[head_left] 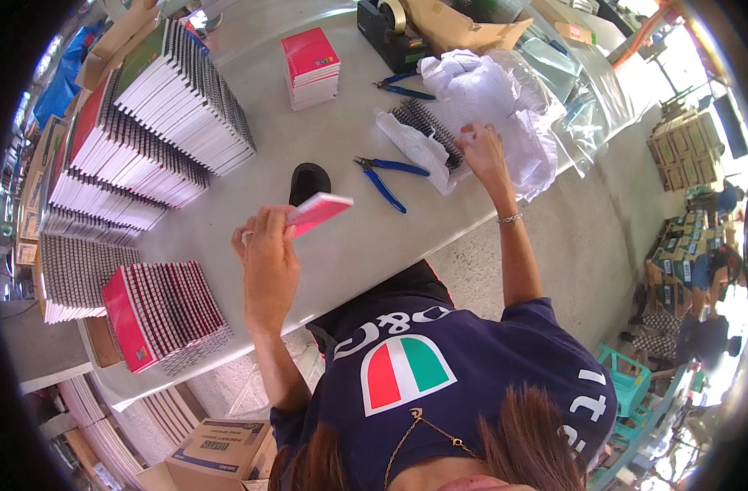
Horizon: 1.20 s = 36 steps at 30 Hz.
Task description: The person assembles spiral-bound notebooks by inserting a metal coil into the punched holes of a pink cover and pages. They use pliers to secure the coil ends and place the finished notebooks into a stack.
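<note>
Your left hand (268,258) is grasping 1 pink booklet (321,215) by its edge, holding it tilted above the table (268,147), near 1 black oval object (310,182). Your right hand (482,155) is resting beside dark wire spirals (427,123) (too bunched to count); whether it is gripping any, I cannot tell. 2 blue-handled pliers (388,173) are lying nearby; 1 red booklet stack (313,69) is standing beyond.

Two hands (269,254); one held notebook (320,214); two blue-handled pliers (400,167); one tape dispenser (386,42).
</note>
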### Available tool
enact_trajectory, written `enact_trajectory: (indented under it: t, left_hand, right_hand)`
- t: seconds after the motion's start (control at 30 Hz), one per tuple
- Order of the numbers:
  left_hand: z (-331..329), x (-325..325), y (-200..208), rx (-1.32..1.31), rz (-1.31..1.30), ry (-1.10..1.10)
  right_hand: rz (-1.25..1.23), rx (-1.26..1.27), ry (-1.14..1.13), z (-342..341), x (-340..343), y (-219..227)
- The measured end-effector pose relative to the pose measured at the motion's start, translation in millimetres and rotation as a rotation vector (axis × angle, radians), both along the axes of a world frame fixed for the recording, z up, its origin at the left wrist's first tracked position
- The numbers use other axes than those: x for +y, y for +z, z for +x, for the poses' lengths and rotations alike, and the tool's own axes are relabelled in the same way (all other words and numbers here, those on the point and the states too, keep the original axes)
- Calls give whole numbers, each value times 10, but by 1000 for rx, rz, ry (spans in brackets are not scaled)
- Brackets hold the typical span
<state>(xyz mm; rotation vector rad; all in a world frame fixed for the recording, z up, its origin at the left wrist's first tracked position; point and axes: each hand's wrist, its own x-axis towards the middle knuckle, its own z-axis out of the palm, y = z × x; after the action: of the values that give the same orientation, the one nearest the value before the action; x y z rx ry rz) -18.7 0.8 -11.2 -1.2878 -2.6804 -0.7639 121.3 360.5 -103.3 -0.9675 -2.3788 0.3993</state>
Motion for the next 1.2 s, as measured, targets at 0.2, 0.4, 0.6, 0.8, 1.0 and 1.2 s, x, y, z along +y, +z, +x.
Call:
enact_trajectory:
  t: [0.2, 0.4, 0.6, 0.8, 1.0, 1.2]
  left_hand:
    - [208, 43, -194, 61, -215, 43]
    - [341, 79, -399, 91, -99, 137]
    - [391, 338, -609, 92, 184, 273]
    - [360, 431, -667, 149, 323, 308]
    - [384, 428, -630, 131, 272, 316]
    - [362, 433, -685, 146, 279, 294]
  right_hand:
    - [-74, 39, 18, 63, 238, -200]
    - [-418, 568, 104, 95, -39, 432]
    - [-894, 1028, 443, -9, -578, 989]
    - [-1007, 397, 767, -211, -1084, 886]
    - [-685, 36, 756, -246, -1409, 601]
    - [-573, 10, 801, -203, -1428, 640]
